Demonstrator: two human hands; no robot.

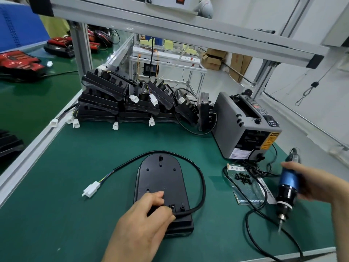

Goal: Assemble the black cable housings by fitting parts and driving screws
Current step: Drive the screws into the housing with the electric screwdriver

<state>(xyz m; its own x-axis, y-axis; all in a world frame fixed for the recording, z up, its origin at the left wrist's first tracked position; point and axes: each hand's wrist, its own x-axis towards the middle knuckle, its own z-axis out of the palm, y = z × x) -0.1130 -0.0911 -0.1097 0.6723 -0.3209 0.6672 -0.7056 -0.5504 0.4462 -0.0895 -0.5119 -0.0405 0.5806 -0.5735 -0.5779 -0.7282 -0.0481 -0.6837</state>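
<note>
While left hand (145, 218) held black housing (162, 178) down, fingers curled, right hand (309, 183) gripped blue screwdriver (288, 188). Loose screws (243, 178) lay just left of that hand.

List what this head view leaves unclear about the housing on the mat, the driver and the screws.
Head view: the near left corner of the flat black plastic housing is covered by the left hand; whether its fingers pinch anything is hidden.
Head view: the bit tip of the blue-and-black electric screwdriver in the right hand is motion-blurred; a loaded screw cannot be told.
Head view: the small black screws are too small to count.
</note>
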